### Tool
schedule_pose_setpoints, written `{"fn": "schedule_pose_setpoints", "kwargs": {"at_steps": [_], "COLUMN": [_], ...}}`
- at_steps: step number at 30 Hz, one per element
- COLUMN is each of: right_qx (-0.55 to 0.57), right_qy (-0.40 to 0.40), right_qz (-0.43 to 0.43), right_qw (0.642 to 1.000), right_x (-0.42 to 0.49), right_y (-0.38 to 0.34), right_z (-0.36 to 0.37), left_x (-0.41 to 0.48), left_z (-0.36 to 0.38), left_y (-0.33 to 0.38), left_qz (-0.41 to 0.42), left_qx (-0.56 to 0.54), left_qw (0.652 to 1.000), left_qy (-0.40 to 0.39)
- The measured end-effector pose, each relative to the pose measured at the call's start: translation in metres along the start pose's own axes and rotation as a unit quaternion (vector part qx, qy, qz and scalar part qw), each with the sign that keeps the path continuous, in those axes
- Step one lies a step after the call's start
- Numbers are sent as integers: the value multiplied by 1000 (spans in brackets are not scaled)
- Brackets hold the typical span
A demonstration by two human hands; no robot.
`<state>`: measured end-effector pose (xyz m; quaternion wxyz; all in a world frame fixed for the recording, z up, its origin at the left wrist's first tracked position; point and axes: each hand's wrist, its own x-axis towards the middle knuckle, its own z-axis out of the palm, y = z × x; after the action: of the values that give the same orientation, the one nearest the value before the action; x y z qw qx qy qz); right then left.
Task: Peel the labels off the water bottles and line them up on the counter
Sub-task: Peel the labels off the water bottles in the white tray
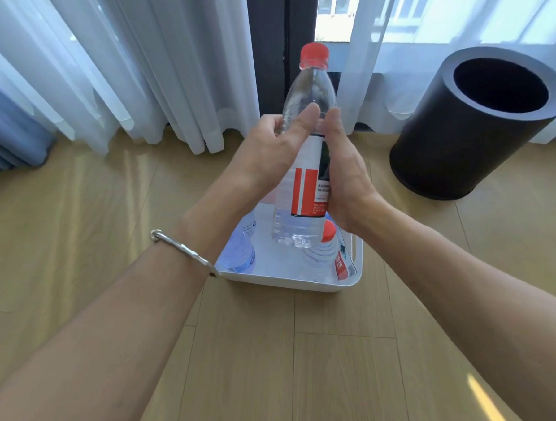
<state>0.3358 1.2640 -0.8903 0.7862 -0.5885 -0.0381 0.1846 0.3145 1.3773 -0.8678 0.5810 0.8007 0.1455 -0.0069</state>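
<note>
Clear red-capped plastic water bottle [308,93], red-and-white label [306,192] unpeeled, gripped upright by left hand [267,151] and right hand [344,178] above white plastic tray [285,283] holding seemingly two more bottles [327,254]; nearly everything remains.

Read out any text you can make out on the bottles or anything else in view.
Nothing reads clearly.
Label on the held bottle: small print, too blurred to read.
Red label on the red-capped bottle in the tray: unreadable.
Blue-printed bottle, tray's left: unreadable.
</note>
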Motion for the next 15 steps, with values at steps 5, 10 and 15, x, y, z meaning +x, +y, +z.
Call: {"fn": "schedule_pose_setpoints", "kwargs": {"at_steps": [5, 10, 15], "right_qx": [10, -53, -133], "right_qy": [-44, -84, -124], "right_qz": [42, 44, 34], "right_qw": [998, 994, 983], "right_x": [-4, 4, 12], "right_y": [7, -1, -5], "right_z": [9, 7, -9], "left_x": [-4, -10, -11], "left_z": [-5, -17, -21], "left_y": [-6, -4, 3], "left_qz": [-10, 2, 25], "left_qx": [-61, -91, -159], "left_qw": [998, 995, 986], "left_qy": [6, 41, -34]}}
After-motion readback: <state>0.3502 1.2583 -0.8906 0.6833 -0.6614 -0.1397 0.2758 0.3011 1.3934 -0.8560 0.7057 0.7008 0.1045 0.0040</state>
